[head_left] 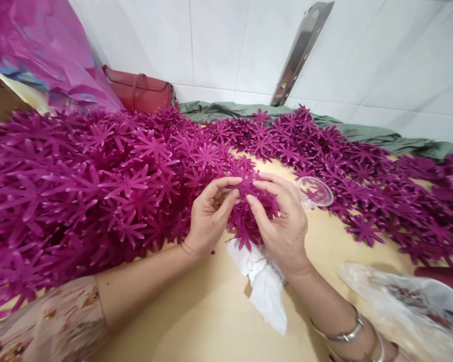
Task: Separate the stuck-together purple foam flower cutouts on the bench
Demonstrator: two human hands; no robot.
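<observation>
Between my two hands is a magenta artificial flower piece [245, 185] with narrow petals, its edges held at the fingertips. My left hand [211, 211] pinches its left side with thumb and index finger. My right hand [281, 216] grips the right side between thumb and fingers. More magenta flower pieces [245, 239] lie just below and behind the fingers. Under them a crumpled white tissue [266, 291] rests on the table. Beside my right hand stands a small clear plastic cup [317, 192], tipped over, with purple bits seen through it.
A big heap of magenta flower pieces [79, 186] covers the left; a darker heap [362, 176] spreads right on the pale table [181, 311]. Behind are a red handbag [139, 90], pink plastic bag [60, 55] and green cloth [226, 109]. A clear plastic bag [370, 281] lies front right.
</observation>
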